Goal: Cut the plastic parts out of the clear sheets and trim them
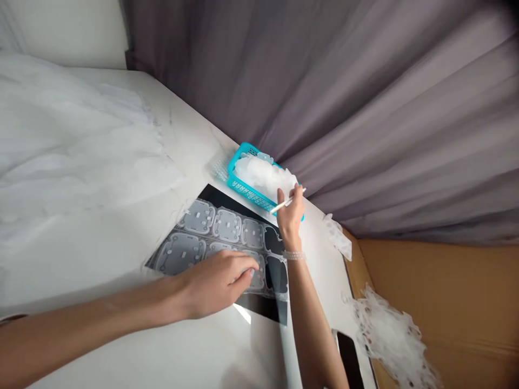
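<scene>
Right hand (291,216) gripping thin white stick (279,207) (tilted), beside turquoise perforated plastic basket (248,192). Left hand (221,281), fingers curled, over translucent rounded-square-patterned plastic sheet (227,225).

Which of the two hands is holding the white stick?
The right hand, by the turquoise basket: it grips the white stick. The left hand, over the patterned sheet, shows no stick.

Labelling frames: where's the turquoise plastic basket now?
Head view, near centre: the turquoise basket sits between grey curtain and black sheet, its right end behind the right hand.
</scene>
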`<action>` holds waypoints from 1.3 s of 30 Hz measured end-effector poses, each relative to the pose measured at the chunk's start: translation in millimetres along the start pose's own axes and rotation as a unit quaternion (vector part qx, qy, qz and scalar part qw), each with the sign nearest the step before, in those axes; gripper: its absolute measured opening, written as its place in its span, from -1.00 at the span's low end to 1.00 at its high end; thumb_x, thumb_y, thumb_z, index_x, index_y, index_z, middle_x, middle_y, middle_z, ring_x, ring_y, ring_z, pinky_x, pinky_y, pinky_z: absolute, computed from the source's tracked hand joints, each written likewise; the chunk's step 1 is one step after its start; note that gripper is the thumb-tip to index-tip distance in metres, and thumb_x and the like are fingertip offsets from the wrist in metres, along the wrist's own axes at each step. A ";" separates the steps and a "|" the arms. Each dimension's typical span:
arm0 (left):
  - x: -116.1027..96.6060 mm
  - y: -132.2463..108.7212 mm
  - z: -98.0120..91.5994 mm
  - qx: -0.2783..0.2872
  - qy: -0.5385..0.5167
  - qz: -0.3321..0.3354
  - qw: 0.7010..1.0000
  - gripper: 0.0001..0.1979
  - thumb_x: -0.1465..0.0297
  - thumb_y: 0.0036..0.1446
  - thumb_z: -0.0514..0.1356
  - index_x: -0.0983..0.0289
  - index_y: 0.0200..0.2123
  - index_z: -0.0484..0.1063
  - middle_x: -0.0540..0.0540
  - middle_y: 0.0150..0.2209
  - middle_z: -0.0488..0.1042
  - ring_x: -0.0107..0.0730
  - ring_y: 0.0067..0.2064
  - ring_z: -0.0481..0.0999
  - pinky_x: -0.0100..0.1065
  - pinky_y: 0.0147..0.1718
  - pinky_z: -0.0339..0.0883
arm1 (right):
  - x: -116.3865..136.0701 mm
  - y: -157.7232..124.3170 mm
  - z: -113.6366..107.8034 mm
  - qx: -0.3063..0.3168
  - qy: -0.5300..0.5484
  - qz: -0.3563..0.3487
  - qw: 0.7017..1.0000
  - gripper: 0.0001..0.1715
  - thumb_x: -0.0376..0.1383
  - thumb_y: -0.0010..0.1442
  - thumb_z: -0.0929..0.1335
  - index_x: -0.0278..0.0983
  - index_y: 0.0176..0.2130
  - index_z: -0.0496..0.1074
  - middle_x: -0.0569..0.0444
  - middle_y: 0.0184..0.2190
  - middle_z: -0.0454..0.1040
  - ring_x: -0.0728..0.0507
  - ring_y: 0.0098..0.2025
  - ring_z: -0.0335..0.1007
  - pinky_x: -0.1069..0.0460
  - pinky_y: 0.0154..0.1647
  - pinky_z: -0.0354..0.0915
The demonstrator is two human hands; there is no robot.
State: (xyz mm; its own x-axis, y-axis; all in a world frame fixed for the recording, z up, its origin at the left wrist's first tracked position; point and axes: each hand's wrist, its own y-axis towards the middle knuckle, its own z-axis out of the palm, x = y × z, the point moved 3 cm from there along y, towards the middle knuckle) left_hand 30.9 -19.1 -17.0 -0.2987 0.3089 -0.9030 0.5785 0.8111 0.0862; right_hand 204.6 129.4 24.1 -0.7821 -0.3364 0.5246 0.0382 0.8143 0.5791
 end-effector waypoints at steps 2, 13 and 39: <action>3.2 0.3 -2.9 -0.043 0.194 0.108 0.974 -0.68 0.51 0.27 0.01 0.33 -0.04 0.52 0.25 -0.01 0.57 -0.11 0.10 0.51 -0.16 0.09 0.36 | -2.3 -25.9 -2.3 -0.032 0.007 0.048 0.998 -0.55 0.02 0.35 0.20 -0.31 -0.12 0.33 -0.09 -0.20 0.42 -0.24 -0.06 0.40 -0.19 0.06 0.25; 48.3 9.9 -19.7 -0.020 0.420 0.118 0.900 -0.46 0.18 0.35 0.05 0.35 0.27 0.28 0.29 0.35 0.23 -0.05 0.38 0.19 0.10 0.36 -0.16 | 28.5 -116.0 -10.5 0.160 0.192 0.250 0.935 -0.51 0.02 0.25 0.35 -0.27 -0.04 0.54 -0.07 -0.17 0.58 -0.17 -0.29 0.54 -0.08 -0.20 0.46; 34.6 2.7 -33.8 -0.001 0.461 0.089 0.883 -0.66 0.36 0.34 0.04 0.28 0.11 0.41 0.29 0.26 0.36 0.03 0.25 0.31 0.10 0.13 0.18 | 68.3 -117.6 -5.1 0.256 0.027 0.081 0.963 -0.70 -0.24 0.34 0.27 -0.23 -0.20 0.59 -0.01 -0.28 0.61 -0.18 -0.30 0.51 -0.05 -0.24 0.35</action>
State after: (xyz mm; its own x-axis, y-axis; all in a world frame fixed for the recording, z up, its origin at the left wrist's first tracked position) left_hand -3.4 10.5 -33.8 -0.6954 0.7032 -0.1483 0.6767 0.7102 0.1942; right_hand 149.8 8.3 -5.0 -0.7572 -0.1979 0.6225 -0.1651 0.9800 0.1107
